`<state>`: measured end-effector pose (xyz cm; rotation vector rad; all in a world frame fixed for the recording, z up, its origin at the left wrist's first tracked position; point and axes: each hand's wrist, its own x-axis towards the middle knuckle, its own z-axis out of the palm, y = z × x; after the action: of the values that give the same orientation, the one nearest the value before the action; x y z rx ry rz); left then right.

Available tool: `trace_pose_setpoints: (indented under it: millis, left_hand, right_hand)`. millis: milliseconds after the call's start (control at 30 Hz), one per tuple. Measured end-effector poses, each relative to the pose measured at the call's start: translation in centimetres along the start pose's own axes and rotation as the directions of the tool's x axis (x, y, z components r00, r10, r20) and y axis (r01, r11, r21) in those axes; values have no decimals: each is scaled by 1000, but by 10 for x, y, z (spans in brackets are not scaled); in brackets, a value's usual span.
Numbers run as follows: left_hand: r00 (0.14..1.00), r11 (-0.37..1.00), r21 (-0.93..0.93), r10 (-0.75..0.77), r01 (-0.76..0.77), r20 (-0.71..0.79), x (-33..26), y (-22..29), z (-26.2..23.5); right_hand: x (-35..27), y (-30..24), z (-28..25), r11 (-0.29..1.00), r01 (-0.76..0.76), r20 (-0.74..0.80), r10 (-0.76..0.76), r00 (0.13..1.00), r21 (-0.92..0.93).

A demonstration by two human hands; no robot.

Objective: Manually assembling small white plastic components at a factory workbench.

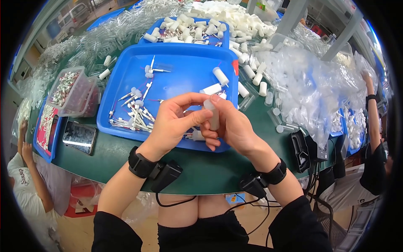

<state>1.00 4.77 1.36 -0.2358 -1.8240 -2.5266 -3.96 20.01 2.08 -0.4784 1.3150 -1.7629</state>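
Above the near right part of a large blue tray, both my hands meet at a small translucent, whitish tube. My right hand is closed round it, with the index finger and thumb near its upper end. My left hand pinches at the upper side of the same tube; what lies between its fingertips is partly hidden. In the tray lie thin white sticks with reddish ends, and white cylinders in clear tubes. More pieces are partly covered by my hands.
Behind stands another blue tray of white cylinders, beside a large white heap. At left are clear tubs of small parts and a phone. Plastic bags and a black device lie right. People's arms show both sides.
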Motion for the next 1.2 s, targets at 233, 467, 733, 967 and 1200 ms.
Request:
trace_pose_setpoints:
  millis: [233, 467, 733, 967, 1200]
  left_hand:
    - [981, 970, 179, 180, -165, -70, 0, 1, 5]
    - [992, 982, 174, 94, -79, -80, -1, 2, 2]
    - [891, 764, 544, 450, -346, -65, 1, -4, 5]
    - [917, 791, 532, 394, -301, -67, 0, -6, -3]
    - [941, 871, 404, 333, -280, -65, 1, -5, 0]
  right_hand:
    - [4, 3, 2, 998, 16, 11, -16, 1000, 57]
    - [3, 2, 1, 998, -20, 59, 16, 998, 62]
    - [2, 0, 3, 997, -12, 20, 11, 1000, 80]
    - [7, 8, 0, 999, -19, 49, 17, 999, 27]
    - [4, 7, 6, 995, 95, 3, -95, 995, 8]
